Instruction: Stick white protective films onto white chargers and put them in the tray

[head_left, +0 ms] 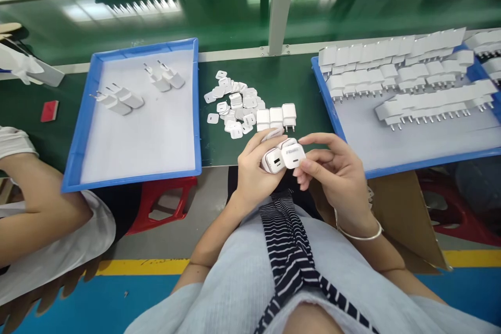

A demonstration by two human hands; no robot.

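Observation:
My left hand (253, 169) is wrapped round white plug chargers (273, 162), their port ends facing up; how many it holds is partly hidden. A further white piece (273, 134) shows between its fingers. Held at the chargers' ends is a white cover plate (293, 156) with a slot and printed lettering, and the thumb and fingers of my right hand (332, 172) are closed on its edge. Just beyond my hands, several white chargers (276, 116) stand in a short row. Beside them lies a loose pile of similar white cover plates (237, 104).
On the left, a blue-rimmed tray (199, 115) carries several chargers with pins showing. Another blue tray (332, 115) at right holds rows of chargers. A metal post (282, 5) rises behind the green bench. A co-worker's arm (43, 209) is at far left, near a red block (49, 110).

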